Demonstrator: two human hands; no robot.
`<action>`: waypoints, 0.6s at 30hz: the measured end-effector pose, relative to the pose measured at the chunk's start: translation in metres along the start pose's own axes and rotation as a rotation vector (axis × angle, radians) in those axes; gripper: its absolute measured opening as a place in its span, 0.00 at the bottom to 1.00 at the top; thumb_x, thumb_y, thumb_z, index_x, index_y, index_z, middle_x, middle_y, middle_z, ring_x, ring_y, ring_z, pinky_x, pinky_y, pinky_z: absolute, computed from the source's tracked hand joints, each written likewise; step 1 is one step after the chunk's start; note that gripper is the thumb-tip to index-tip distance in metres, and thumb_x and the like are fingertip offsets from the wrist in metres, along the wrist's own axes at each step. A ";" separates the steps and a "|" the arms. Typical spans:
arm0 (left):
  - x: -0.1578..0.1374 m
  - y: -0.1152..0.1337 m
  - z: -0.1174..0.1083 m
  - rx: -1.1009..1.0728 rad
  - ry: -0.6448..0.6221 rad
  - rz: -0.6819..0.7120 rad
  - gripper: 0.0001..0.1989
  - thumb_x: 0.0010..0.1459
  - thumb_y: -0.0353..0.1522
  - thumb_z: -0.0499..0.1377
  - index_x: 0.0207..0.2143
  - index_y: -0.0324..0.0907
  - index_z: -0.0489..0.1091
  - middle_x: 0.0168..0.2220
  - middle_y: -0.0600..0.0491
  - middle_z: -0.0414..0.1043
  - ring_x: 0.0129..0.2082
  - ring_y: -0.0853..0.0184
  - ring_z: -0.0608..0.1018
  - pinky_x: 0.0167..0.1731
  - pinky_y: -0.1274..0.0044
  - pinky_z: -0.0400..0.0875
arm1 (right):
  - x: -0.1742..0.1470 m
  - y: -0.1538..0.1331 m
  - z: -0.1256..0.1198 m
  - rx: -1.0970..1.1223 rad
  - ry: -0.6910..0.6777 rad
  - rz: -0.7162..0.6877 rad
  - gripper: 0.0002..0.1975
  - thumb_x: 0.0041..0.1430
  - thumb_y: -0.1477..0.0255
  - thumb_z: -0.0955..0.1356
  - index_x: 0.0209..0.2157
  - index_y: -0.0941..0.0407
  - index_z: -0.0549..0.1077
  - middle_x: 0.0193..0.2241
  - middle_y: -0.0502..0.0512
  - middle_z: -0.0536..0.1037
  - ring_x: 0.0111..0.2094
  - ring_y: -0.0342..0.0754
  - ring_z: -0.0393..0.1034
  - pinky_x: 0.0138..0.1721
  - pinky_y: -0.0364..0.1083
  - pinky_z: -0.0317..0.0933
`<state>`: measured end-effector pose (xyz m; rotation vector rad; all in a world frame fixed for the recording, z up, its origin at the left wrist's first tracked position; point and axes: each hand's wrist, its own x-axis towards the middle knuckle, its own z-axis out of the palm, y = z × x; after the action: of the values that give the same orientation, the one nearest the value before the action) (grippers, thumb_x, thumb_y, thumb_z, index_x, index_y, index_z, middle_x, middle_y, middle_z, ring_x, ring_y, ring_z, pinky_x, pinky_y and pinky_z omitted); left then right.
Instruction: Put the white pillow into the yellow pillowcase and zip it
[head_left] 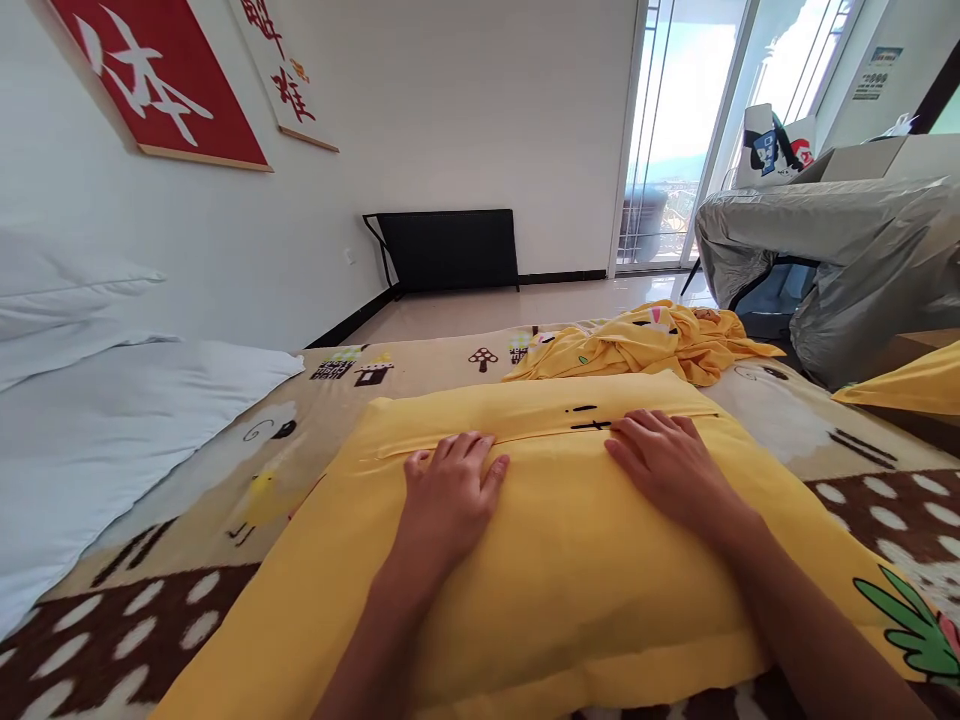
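A yellow pillow (570,560) in a pillowcase lies flat in front of me, with a seam or flap edge running across its far part. Small black marks are printed near that edge, and a green leaf print shows at the near right corner. My left hand (454,480) rests on the pillow at the left of the seam, thumb apart from the fingers. Farther right, my right hand (660,455) lies on the cloth with its fingertips at the seam beside the black marks. Both palms face down, and neither hand visibly pinches the cloth.
A patterned blanket (442,365) covers the bed under the pillow. Crumpled yellow fabric (660,340) lies beyond it. White pillows (150,430) are at the left. A grey-covered piece of furniture (810,220) with boxes stands right; a black folded panel (450,250) leans on the far wall.
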<state>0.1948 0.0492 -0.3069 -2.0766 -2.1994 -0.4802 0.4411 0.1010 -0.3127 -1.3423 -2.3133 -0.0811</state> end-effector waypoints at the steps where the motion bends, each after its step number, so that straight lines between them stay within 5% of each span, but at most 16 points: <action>1: 0.001 -0.007 -0.004 0.000 -0.006 -0.034 0.20 0.63 0.41 0.42 0.49 0.47 0.67 0.53 0.49 0.68 0.53 0.59 0.66 0.55 0.58 0.49 | 0.001 0.008 -0.001 -0.004 -0.001 0.032 0.17 0.66 0.62 0.55 0.37 0.52 0.72 0.39 0.54 0.75 0.44 0.49 0.66 0.46 0.50 0.51; 10: 0.007 -0.067 -0.030 -0.035 -0.065 -0.342 0.18 0.59 0.41 0.44 0.36 0.46 0.71 0.45 0.49 0.72 0.50 0.56 0.68 0.48 0.59 0.54 | 0.010 0.076 -0.006 -0.077 -0.060 0.342 0.18 0.62 0.61 0.57 0.30 0.53 0.73 0.35 0.54 0.75 0.38 0.50 0.67 0.36 0.47 0.53; 18: 0.022 -0.103 -0.016 -0.045 0.004 -0.532 0.16 0.56 0.44 0.47 0.29 0.42 0.65 0.41 0.46 0.71 0.47 0.53 0.70 0.46 0.60 0.60 | 0.007 0.108 -0.004 -0.015 -0.090 0.503 0.17 0.57 0.58 0.59 0.31 0.52 0.74 0.32 0.54 0.77 0.34 0.51 0.68 0.30 0.45 0.52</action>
<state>0.0887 0.0623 -0.3036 -1.4782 -2.7523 -0.5676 0.5295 0.1618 -0.3249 -1.9240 -1.9752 0.1250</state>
